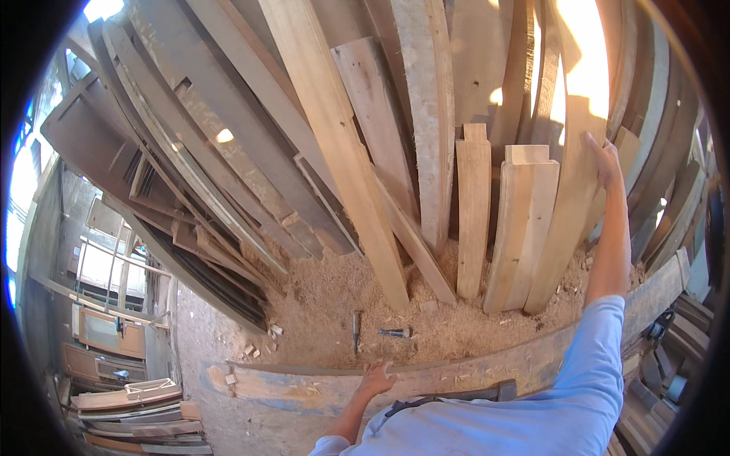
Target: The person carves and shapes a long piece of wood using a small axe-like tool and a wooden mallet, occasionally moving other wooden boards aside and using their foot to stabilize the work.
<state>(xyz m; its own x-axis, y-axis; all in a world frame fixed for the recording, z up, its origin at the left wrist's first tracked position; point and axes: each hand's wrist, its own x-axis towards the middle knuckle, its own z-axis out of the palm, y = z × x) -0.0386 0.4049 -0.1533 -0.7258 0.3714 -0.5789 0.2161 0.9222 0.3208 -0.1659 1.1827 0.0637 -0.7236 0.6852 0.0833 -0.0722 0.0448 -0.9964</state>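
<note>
A: What sits off the left end of the long timber beam [449, 374]?

B: A stack of wooden pieces [141, 422]; across the beam from there, grey-brown boards [255, 152] lean in a row

A: Going right, what comes next?

B: Beyond the beam's left half, a chisel-like tool [357, 327] lies among wood shavings [319, 296], one end toward the beam. Then comes the left hand [376, 378] at the beam's far edge, fingers loosely spread, holding nothing; I can't tell whether it touches the wood. Just past it, a second small tool [393, 332] lies roughly along the beam

A: And further right?

B: Across the beam stand a slim tenoned post [473, 216], its top cut to a narrow tongue, and a thicker tenoned block [521, 228] with yellower and paler bands

A: Where's the piece being handled?

B: Right beside that block: a broad board [576, 163], upright with a tilt, its foot in the shavings beyond the beam's right half. It's pale honey-tan and smooth-looking; sunlight bleaches its upper part, hiding the grain, and a sharp shadow edge cuts across below that glare

A: The right hand [607, 163]?

B: Closed around the board's right edge, high above the beam, the arm in a light-blue sleeve [593, 349]
</note>
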